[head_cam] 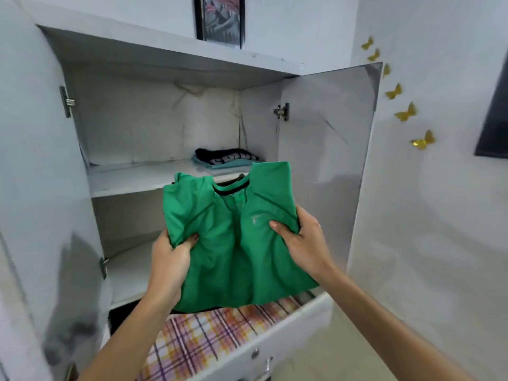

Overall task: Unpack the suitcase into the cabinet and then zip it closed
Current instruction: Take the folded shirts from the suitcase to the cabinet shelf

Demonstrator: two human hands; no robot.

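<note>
A folded green shirt [233,237] with a black collar is held up in front of the open white cabinet [165,111]. My left hand [170,259] grips its lower left side. My right hand [302,240] grips its right side, thumb on top of the cloth. The shirt hangs at the height of the cabinet's lower compartment, just below the upper shelf [143,177]. On that shelf, at the back right, lies a small stack of folded clothes [225,158], dark on top and teal below. The suitcase is out of view.
Both cabinet doors stand open, the right door [327,149] close to my right hand. Below the shirt an open drawer [277,342] holds plaid fabric [198,342]. A framed picture [220,20] stands on the cabinet top. Gold butterfly stickers [404,114] dot the right wall.
</note>
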